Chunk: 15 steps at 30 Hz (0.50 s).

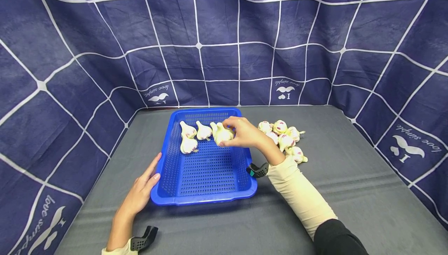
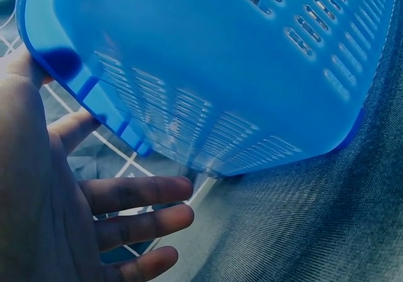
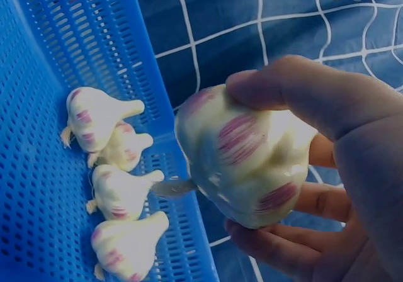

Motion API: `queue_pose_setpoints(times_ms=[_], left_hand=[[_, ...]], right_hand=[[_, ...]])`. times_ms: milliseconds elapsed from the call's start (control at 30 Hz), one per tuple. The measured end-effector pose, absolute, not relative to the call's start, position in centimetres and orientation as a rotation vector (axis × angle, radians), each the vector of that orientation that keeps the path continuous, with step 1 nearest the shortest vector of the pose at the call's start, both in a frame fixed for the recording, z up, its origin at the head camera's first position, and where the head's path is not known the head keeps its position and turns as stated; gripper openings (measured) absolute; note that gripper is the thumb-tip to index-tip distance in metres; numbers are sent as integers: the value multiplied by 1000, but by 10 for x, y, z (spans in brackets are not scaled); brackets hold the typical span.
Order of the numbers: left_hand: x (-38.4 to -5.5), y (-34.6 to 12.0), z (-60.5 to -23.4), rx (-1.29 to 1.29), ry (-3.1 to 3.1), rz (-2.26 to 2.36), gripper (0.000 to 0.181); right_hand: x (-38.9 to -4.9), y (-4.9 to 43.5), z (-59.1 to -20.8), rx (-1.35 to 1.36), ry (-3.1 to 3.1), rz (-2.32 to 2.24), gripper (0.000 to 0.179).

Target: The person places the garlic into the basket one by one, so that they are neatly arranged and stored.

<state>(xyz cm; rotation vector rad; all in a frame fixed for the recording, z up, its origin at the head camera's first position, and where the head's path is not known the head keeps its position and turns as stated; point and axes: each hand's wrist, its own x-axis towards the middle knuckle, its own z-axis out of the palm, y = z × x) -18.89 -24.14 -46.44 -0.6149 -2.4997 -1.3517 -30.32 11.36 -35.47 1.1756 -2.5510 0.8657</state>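
Observation:
My right hand (image 1: 241, 132) grips a garlic bulb (image 3: 245, 156) between thumb and fingers, over the far right part of the blue plastic basket (image 1: 206, 199). White with purplish streaks, the bulb has a root stub pointing toward the basket in the right wrist view. Several more garlic bulbs (image 3: 126, 191) lie in a group inside, along the basket's far side; one is partly covered by the held bulb in the head view. My left hand (image 1: 140, 191) touches the basket's left rim with thumb and forefinger, its other fingers extended beside the wall.
A pile of several garlic bulbs (image 1: 286, 141) lies on the grey cloth-covered table (image 1: 336, 161), right of the basket and close to my right forearm. A dark blue curtain (image 1: 224, 64) with white lines encloses the table at the back and sides.

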Motion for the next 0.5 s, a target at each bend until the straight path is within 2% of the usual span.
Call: queue_pose_setpoints(times_ms=[167, 333, 500], left_hand=[[-188, -242, -464, -620, -2498, -1342, 56], [-189, -243, -464, -634, -2486, -1347, 55], [-189, -243, -465, -627, -2489, -1349, 55]], right_hand=[[-306, 105, -352, 1173, -2644, 951, 47], [-309, 99, -352, 1203, -2667, 874, 34], [-315, 95, -354, 1283, -2660, 820, 37]])
